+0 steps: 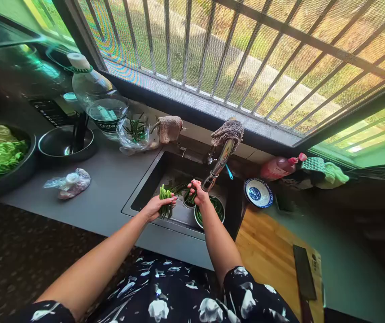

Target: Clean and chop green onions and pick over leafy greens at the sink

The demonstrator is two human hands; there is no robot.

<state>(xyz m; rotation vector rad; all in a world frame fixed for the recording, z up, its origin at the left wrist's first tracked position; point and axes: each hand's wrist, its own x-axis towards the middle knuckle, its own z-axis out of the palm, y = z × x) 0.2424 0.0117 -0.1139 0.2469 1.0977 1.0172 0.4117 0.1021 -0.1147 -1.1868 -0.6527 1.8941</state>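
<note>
A bunch of thin green stalks [166,202], probably chives, is gripped in my left hand [157,207] over the left part of the sink [138,190], pale cut-looking ends upward. My right hand [198,193] is closed just below the faucet head [209,183], with a few long green stalks [189,196] between its fingers. Under my right wrist, a round bowl [224,213] stands in the sink with more greens in it; my forearm covers part of it. Whether water is running I cannot tell.
Right of the sink are a wooden cutting board [263,242] bearing a cleaver [303,271], a blue-and-white bowl [264,201] and a pink bottle [278,167]. On the left counter are a plastic bag [74,184], a dark bowl [86,150] and a pan [27,166] of leafy greens.
</note>
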